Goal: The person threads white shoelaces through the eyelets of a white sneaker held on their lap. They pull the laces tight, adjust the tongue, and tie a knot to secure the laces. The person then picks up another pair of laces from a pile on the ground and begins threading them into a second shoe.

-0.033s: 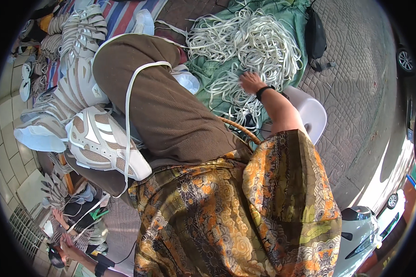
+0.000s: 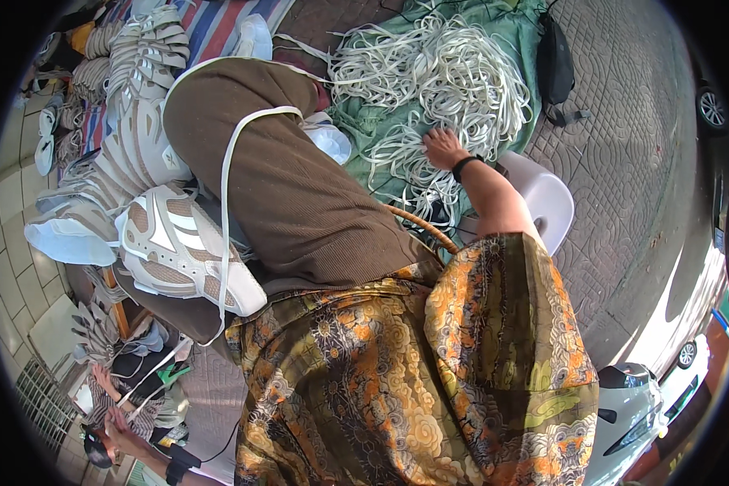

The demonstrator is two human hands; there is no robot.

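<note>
My right hand [image 2: 443,149], with a black band at the wrist, is down in the loose pile of white shoelaces [image 2: 478,77], its fingers bent around some of them. At the lower left, my left hand [image 2: 125,433] is raised, with a white shoelace [image 2: 228,162] running to its fingers. That lace drapes over my brown-trousered thigh [image 2: 275,186] and past a beige-and-white shoe upper [image 2: 174,247] beside my leg. The tips of my left fingers are small and hard to make out.
Stacked shoe uppers [image 2: 138,121] line the left side on a striped sheet [image 2: 219,32]. A green cloth [image 2: 356,125] lies under the laces. A pale plastic stool [image 2: 547,194] and a black bag [image 2: 552,61] stand right. Another person [image 2: 97,449] sits at lower left.
My right hand has shifted slightly right and down within the laces and looks less blurred. The lace near my left hand has moved a little; the shoe upper stays in place.
</note>
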